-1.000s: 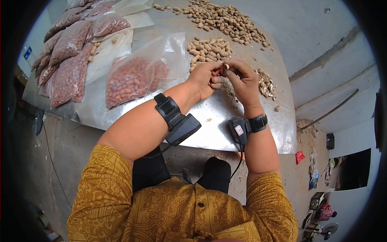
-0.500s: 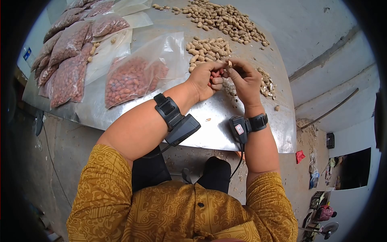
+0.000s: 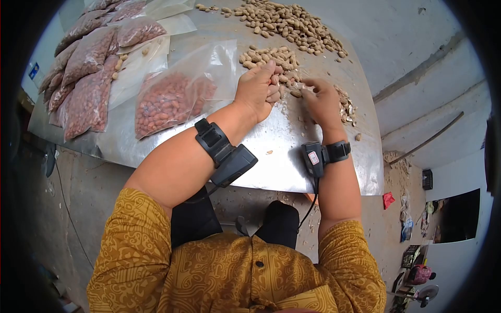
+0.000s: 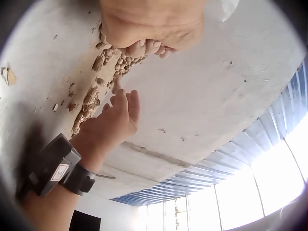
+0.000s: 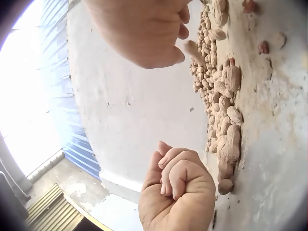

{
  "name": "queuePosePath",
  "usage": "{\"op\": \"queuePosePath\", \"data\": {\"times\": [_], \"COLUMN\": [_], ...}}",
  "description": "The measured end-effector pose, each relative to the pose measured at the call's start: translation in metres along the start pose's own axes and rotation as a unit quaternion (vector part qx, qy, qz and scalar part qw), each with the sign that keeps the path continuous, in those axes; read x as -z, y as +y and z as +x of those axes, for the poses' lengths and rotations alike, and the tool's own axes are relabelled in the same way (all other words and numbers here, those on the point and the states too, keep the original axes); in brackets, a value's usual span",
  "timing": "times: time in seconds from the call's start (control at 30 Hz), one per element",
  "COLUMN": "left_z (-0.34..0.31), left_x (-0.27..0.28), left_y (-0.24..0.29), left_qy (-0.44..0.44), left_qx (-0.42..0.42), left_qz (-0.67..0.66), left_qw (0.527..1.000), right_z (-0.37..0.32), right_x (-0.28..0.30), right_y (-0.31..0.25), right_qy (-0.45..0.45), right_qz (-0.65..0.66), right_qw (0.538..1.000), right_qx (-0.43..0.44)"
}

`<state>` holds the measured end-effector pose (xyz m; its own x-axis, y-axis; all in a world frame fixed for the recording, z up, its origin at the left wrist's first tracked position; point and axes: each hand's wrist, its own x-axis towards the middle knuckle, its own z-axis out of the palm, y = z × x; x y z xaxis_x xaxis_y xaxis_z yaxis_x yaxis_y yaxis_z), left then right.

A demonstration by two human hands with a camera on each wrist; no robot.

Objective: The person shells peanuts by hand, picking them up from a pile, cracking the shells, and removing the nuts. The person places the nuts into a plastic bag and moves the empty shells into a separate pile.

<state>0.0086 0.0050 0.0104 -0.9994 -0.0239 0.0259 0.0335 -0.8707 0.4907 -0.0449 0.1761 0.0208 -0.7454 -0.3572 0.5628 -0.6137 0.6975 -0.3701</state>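
Silver metal table (image 3: 276, 167), two hands working over peanuts

The left hand (image 3: 255, 94) is curled closed, its fingers folded round red kernels (image 3: 272, 80) that show in a small patch between them in the head view. The right hand (image 3: 322, 107) has its fingers and thumb bent and held narrow, a little to the right of the other hand and apart from it. A blurred peanut (image 5: 194, 52) lies right by its fingertips; whether they pinch it, I cannot tell.

The near pile (image 3: 266, 55) of peanuts in their shells lies just beyond the hands, partly hidden by the left one. Farther off, the big pile (image 3: 292, 26) of unshelled peanuts spreads along the far side. Broken shells (image 3: 346, 108) lie to the right of the right hand, with a single loose peanut (image 3: 358, 137) nearer the table edge.

To the left of the left hand, a clear bag (image 3: 175, 101) lies flat with red kernels in it. Beyond it, on the far left, filled bags (image 3: 88, 55) are heaped together, and some flat plastic bags (image 3: 136, 81) lie beside them with a few peanuts on top.
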Motion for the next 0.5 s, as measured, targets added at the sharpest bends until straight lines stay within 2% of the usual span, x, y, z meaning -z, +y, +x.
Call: {"op": "queuePosePath", "data": {"times": [0.1, 0.3, 0.4, 0.5], "left_z": [-0.002, -0.001, -0.001, -0.001], "left_x": [-0.003, 0.000, 0.002, 0.002], "left_y": [0.001, -0.001, -0.002, -0.002], "left_qy": [0.006, -0.011, -0.005, -0.006], "left_qx": [0.010, 0.025, 0.018, 0.029], "left_qz": [-0.001, -0.001, 0.029, 0.064], "left_qw": [1.000, 1.000, 0.999, 0.998], "right_z": [0.000, 0.000, 0.000, 0.000], "right_x": [-0.005, -0.004, -0.005, 0.000], "right_y": [0.001, -0.005, -0.004, -0.014], "right_qy": [-0.086, -0.099, -0.005, 0.002], "right_qz": [-0.027, -0.073, 0.007, 0.235], "right_qw": [0.996, 0.992, 1.000, 0.968], "right_qx": [-0.011, 0.008, -0.002, -0.092]}}
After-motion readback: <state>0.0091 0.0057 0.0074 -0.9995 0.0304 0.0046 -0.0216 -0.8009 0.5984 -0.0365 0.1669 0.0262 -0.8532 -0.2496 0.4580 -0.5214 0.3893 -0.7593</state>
